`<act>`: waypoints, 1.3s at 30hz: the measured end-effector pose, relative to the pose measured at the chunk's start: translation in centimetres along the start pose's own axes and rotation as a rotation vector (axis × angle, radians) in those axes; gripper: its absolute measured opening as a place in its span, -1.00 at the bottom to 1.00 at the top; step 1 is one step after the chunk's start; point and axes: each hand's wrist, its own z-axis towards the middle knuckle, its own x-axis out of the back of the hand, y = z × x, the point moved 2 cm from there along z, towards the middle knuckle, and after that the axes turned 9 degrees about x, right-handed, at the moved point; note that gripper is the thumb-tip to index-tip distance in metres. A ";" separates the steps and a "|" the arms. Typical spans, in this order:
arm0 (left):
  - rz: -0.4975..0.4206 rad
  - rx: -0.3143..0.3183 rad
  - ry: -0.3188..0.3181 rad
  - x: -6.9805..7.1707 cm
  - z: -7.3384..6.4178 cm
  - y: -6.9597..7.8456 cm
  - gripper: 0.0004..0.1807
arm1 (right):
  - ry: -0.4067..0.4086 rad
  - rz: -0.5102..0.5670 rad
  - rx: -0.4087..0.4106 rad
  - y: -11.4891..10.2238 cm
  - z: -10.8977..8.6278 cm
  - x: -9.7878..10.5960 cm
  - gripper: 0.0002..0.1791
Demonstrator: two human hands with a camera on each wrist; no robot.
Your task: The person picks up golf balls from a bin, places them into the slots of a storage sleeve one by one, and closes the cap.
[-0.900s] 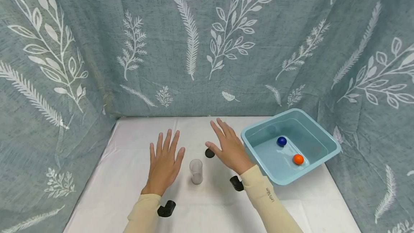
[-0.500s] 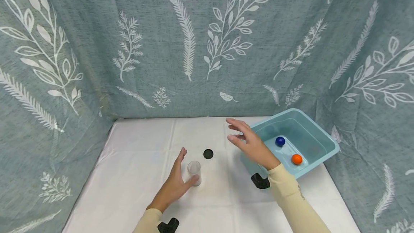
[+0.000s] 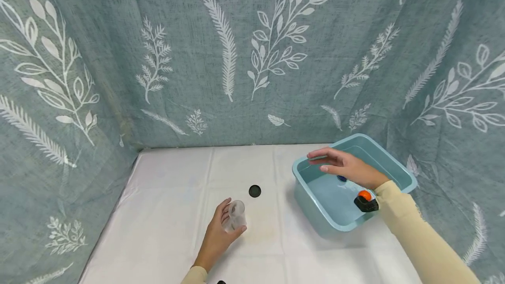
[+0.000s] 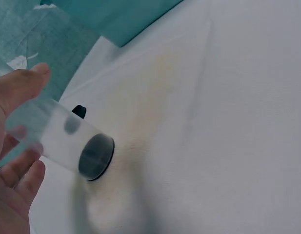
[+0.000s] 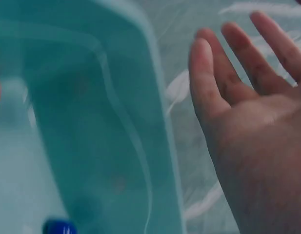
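By the blue tub (image 3: 309, 211), the right hand (image 3: 343, 166) had arrived with its fingers loose and nothing in them. The left hand (image 3: 218, 234) had wrapped around the clear cup (image 3: 238, 221), now grasped near the black disc (image 3: 254, 191).

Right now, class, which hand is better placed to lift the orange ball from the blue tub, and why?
Probably the right hand: it holds nothing and hovers near the blue tub where the orange ball lies. The left hand grips the clear container, farther from the tub.
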 end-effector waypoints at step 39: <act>0.101 0.040 0.152 -1.1 -0.4 0.9 -0.26 | -0.497 -0.173 -0.515 12.2 2.4 -2.9 -0.57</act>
